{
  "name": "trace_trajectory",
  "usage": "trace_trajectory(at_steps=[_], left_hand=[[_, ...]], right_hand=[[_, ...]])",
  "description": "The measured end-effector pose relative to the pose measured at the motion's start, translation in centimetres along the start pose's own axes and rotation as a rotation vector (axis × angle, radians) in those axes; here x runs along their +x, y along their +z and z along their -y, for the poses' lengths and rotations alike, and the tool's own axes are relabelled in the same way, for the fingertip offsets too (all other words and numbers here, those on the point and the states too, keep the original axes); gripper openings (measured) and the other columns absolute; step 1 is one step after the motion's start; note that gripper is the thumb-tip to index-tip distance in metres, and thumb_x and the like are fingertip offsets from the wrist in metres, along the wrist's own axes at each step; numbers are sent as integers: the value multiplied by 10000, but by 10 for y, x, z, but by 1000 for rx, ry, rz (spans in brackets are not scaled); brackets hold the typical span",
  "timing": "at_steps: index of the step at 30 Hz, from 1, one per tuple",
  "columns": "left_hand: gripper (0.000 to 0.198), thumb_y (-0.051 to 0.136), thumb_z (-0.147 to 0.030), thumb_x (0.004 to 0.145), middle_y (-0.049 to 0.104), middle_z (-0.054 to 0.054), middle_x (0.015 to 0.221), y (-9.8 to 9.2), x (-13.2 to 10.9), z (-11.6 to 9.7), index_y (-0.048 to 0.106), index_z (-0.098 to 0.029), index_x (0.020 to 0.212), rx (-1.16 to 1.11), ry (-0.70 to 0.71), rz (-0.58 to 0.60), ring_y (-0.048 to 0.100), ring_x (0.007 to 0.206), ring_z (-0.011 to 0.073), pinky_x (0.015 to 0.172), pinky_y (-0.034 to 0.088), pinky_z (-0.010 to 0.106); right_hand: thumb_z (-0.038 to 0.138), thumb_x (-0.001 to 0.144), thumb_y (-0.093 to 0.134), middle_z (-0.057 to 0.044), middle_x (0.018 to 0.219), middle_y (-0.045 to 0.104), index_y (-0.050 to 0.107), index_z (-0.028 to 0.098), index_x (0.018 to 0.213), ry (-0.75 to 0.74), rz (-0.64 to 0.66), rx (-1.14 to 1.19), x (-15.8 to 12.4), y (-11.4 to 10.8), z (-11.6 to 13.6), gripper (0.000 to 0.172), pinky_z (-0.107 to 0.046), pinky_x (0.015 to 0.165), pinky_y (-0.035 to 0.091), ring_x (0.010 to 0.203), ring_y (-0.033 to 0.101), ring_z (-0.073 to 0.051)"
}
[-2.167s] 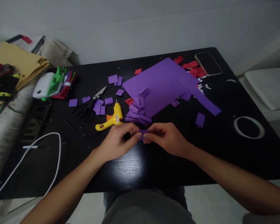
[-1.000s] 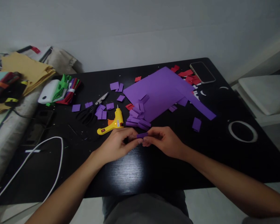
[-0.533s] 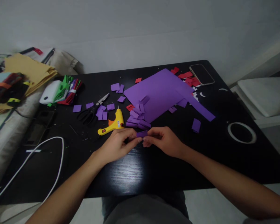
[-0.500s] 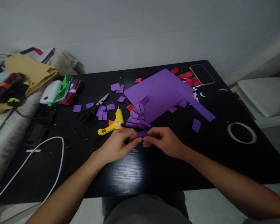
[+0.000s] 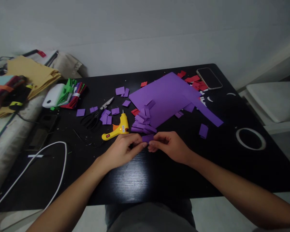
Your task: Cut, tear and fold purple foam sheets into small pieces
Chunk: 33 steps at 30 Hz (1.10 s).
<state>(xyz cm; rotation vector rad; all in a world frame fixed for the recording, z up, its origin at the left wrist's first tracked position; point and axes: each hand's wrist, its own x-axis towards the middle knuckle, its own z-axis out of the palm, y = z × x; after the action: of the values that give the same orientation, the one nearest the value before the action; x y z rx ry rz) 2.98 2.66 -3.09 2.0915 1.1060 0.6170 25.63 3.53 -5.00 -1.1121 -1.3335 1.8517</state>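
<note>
Between my two hands is a small folded piece of purple paper [image 5: 148, 138], held just above the black table. My left hand [image 5: 127, 146] pinches its left end between thumb and fingers. At the other end, my right hand [image 5: 168, 145] grips it the same way. Just beyond my fingers lies a pile of folded purple pieces [image 5: 142, 121], partly on a large purple sheet [image 5: 168, 93]. A yellow glue gun [image 5: 120, 127] rests on its side left of the pile. Black-handled scissors [image 5: 96, 114] lie farther left among more purple pieces.
Red scraps [image 5: 198, 84] and a phone [image 5: 209, 78] are at the back right. A white ring [image 5: 250, 139] lies on the right. A white cable [image 5: 64, 167] loops over the left side of the black table [image 5: 190, 183]. Bundled coloured strips [image 5: 72, 95] sit at back left.
Both hands keep their hold on the folded purple paper, which shows slightly more of its face. The whole view has shifted a little; the other things on the table look unchanged.
</note>
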Motion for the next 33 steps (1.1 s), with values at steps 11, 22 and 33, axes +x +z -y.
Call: trace_trajectory(at_steps=[11, 22, 33], left_hand=[[314, 652, -276, 964, 690, 31, 949, 1, -1, -3, 597, -188, 1260, -31, 6, -167, 658, 849, 159, 777, 552, 290], [396, 681, -267, 961, 695, 122, 1228, 3, 0, -2, 572, -209, 1338, 54, 128, -90, 687, 1088, 236, 908, 590, 393], [362, 691, -256, 958, 696, 86, 1149, 5, 0, -1, 601, -193, 1303, 19, 106, -113, 677, 957, 175, 830, 587, 319]], right_hand=[[480, 793, 848, -39, 768, 778, 743, 153, 865, -19, -23, 108, 2, -3, 1, 351, -330, 769, 634, 721, 756, -163], [459, 751, 881, -31, 804, 766, 742, 171, 902, -29, -42, 86, 0, -2, 2, 354, -352, 797, 626, 744, 741, -174], [428, 755, 878, -35, 834, 766, 763, 172, 940, -49, -36, 70, 0, -2, 1, 336, -338, 782, 609, 748, 721, -166]])
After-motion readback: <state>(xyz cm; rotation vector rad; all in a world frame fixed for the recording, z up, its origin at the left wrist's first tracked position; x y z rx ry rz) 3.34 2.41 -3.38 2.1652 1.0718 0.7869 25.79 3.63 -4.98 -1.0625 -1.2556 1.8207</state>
